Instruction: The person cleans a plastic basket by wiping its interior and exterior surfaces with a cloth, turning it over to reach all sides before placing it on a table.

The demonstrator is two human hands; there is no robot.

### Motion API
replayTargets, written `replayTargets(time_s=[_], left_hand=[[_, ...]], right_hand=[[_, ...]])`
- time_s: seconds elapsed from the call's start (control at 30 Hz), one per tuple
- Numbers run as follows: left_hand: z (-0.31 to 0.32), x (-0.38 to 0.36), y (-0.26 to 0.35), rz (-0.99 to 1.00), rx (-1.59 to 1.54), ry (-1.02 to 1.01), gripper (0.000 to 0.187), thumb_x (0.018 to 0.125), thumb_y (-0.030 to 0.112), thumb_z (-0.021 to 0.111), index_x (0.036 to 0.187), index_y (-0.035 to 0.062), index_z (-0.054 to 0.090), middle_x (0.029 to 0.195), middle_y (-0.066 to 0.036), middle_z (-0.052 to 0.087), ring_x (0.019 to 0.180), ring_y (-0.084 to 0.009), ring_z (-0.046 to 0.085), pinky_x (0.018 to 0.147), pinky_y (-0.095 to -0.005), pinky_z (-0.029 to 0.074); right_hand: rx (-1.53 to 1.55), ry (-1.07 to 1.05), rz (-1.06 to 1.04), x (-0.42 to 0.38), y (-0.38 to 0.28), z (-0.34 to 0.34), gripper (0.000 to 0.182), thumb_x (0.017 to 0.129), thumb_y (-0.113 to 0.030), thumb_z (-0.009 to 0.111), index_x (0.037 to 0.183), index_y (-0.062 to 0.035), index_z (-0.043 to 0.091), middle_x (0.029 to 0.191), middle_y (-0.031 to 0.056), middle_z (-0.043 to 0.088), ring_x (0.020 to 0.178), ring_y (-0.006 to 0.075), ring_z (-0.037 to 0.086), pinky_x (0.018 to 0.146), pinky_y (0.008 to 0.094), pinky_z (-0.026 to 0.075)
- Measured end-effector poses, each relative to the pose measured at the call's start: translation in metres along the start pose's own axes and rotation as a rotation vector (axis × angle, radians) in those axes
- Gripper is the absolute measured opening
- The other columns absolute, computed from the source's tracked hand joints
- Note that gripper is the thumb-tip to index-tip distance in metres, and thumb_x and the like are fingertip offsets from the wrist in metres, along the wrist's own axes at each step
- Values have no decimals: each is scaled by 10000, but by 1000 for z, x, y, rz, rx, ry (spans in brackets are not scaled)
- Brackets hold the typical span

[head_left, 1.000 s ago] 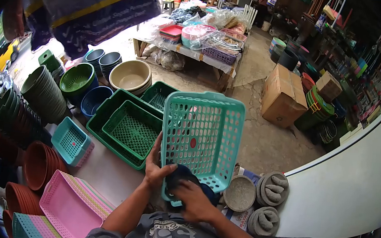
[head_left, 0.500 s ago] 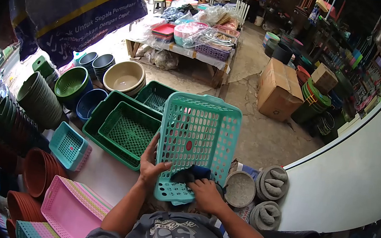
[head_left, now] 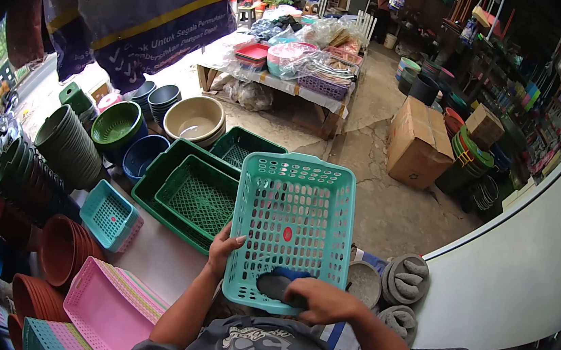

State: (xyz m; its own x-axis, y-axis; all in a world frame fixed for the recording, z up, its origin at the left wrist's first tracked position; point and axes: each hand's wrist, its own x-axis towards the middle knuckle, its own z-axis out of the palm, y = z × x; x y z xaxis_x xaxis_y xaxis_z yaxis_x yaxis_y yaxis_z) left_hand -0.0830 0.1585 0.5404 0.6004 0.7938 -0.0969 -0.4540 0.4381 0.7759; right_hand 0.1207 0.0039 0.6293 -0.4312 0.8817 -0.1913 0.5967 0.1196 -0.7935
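A teal perforated plastic basket [head_left: 295, 197] is held up in front of my chest, its inside facing me. My left hand [head_left: 223, 249] grips its left rim, thumb over the edge and the other fingers mostly hidden behind. Inside the basket, my right hand [head_left: 322, 301] presses a dark blue-black cloth [head_left: 276, 285] against the lower part. The fingers are closed on the cloth, partly covering it. A small red oval label [head_left: 287, 234] shows on the basket's bottom.
Green baskets [head_left: 200, 194], a small teal basket [head_left: 107, 215] and a pink basket [head_left: 109, 307] lie left. Stone mortars [head_left: 406, 278] stand right beside a white panel [head_left: 510, 267]. A cardboard box [head_left: 422, 143] and a goods-laden table [head_left: 270, 78] are farther off.
The basket has turned to face me more squarely and sits slightly lower. My right hand has shifted right and down with the cloth. The whole view has swung slightly left.
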Motion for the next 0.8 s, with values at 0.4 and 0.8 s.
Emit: replayTargets(time_s=[0.4, 0.8], left_hand=[[6, 10, -38, 76, -10, -98, 739, 826, 324, 681, 1387, 4, 322, 1168, -117, 557, 989, -224, 604, 859, -348, 499], [26, -8, -29, 29, -82, -52, 686, 840, 190, 639, 1422, 56, 302, 1273, -103, 488, 1154, -197, 492, 966, -332, 408]], right_hand=[[438, 595, -22, 87, 42, 33, 764, 719, -208, 705, 1354, 6, 337, 1226, 225, 429, 1190, 346, 435, 1011, 396, 353], [-20, 558, -82, 98, 40, 31, 397, 707, -140, 617, 1074, 1, 569, 1010, 220, 585, 940, 366, 595, 820, 408, 478]])
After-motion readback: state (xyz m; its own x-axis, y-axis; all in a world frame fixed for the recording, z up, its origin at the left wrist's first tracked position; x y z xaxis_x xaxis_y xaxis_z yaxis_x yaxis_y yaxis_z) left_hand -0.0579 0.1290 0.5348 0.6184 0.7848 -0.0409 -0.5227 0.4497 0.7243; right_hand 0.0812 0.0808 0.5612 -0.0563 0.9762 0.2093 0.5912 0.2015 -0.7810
